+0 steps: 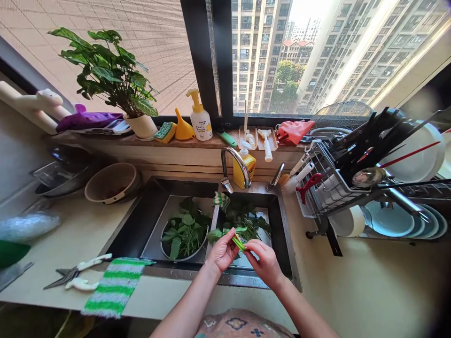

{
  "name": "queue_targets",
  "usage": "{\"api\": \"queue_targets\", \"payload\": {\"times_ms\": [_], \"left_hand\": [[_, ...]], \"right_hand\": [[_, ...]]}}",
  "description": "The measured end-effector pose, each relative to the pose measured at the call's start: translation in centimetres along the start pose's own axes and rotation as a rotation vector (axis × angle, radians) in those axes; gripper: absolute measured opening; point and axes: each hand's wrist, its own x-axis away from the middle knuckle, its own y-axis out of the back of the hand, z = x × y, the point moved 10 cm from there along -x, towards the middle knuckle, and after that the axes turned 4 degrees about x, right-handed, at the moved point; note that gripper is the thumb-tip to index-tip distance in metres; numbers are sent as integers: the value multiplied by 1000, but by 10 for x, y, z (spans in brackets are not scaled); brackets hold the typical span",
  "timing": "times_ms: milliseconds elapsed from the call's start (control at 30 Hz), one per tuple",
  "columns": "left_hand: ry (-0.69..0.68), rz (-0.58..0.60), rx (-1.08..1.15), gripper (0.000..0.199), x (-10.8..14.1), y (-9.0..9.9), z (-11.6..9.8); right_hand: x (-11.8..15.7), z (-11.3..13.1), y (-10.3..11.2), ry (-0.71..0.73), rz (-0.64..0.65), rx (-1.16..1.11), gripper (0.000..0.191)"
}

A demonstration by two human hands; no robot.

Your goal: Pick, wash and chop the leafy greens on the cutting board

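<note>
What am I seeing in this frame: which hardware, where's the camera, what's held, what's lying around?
No machine here: these are a person's bare hands. The single picture comes from a camera worn on the head, looking forward and down.

The left hand and right hand hold green stems between them, over the right basin of a double sink. More leafy greens lie in that basin, and a round bowl of leafy greens sits in the left one.

On the counter, to the left, lie scissors beside a green-and-white striped cloth. A loaded dish rack stands at the right.
</note>
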Motion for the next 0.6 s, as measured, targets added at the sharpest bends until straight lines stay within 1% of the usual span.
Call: {"api": "queue_targets", "payload": {"times_ms": [133, 267, 300, 400, 467, 600], "left_hand": [[-17, 6, -35, 13, 1, 0, 3], [-37, 81, -122, 5, 6, -6, 3], [-39, 106, -150, 3, 8, -8, 3], [-52, 154, -220, 10, 13, -13, 1], [-64, 157, -256, 12, 15, -13, 0], [-74, 145, -289, 15, 15, -12, 2]], "right_hand": [[2, 6, 2, 74, -17, 180, 19], [6, 13, 5, 137, -48, 269, 20], [6, 14, 6, 152, -64, 284, 20], [9, 17, 10, 205, -123, 307, 20], [11, 19, 11, 235, -142, 310, 20], [11, 21, 8, 254, -129, 309, 19]]}}
